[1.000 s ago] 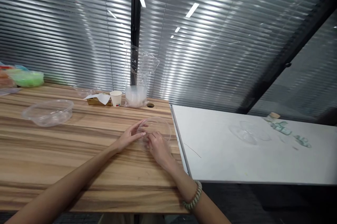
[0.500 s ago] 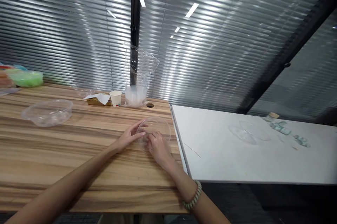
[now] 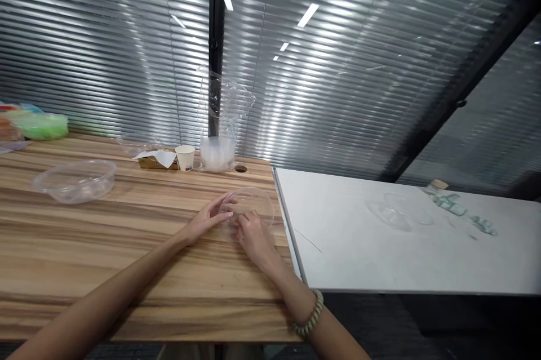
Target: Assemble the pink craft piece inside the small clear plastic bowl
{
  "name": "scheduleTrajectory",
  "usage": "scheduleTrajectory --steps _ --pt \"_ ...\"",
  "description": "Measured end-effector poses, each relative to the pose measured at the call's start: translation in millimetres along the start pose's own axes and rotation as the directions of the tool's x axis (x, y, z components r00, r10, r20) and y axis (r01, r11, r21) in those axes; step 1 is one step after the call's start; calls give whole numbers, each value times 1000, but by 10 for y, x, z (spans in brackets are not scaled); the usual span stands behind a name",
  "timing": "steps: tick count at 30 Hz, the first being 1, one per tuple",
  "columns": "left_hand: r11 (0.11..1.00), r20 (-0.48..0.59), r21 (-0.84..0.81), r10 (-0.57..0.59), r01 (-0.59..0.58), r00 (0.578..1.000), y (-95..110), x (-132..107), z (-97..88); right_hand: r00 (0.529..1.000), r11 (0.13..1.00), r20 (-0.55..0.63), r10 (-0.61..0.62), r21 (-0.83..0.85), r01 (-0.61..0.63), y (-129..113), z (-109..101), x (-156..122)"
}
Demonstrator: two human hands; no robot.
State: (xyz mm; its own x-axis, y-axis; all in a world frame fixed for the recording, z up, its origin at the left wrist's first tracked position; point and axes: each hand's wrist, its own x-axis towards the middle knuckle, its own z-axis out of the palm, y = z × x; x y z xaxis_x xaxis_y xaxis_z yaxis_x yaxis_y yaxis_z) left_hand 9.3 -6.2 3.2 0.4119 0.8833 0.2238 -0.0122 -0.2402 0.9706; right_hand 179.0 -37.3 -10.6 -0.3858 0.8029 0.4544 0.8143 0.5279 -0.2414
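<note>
A clear round plastic lid (image 3: pixel 253 205) lies on the wooden table (image 3: pixel 127 247) near its right edge. My left hand (image 3: pixel 207 219) rests at the lid's left rim with its fingers stretched toward it and touching it. My right hand (image 3: pixel 253 236) sits on the lid's near edge, fingers curled and pinching the rim. A beaded bracelet (image 3: pixel 310 315) is on my right wrist.
A clear plastic bowl (image 3: pixel 74 180) stands at the left. A paper cup (image 3: pixel 185 157), a small box with paper (image 3: pixel 156 159) and a plastic sleeve of stacked containers (image 3: pixel 217 123) stand at the back. A white table (image 3: pixel 401 236) adjoins on the right, with clear lids (image 3: pixel 397 213) and small bottles (image 3: pixel 448 199).
</note>
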Motion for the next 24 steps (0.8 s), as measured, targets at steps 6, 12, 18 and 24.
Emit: scheduleTrajectory --steps 6,12,18,24 --pt "999 5 -35 -13 13 1000 -10 1 4 1000 1000 4 0 -1 1 4 5 2" --pt "1000 11 4 -5 5 1000 6 2 0 1000 1000 21 15 -11 -15 -13 -20 1" --pt "1000 9 15 6 -6 1000 -14 6 -7 1000 1000 16 12 9 -12 -19 -27 -1" --pt "1000 6 19 17 -17 1000 -27 11 -1 1000 1000 13 6 0 -6 -13 -26 -5"
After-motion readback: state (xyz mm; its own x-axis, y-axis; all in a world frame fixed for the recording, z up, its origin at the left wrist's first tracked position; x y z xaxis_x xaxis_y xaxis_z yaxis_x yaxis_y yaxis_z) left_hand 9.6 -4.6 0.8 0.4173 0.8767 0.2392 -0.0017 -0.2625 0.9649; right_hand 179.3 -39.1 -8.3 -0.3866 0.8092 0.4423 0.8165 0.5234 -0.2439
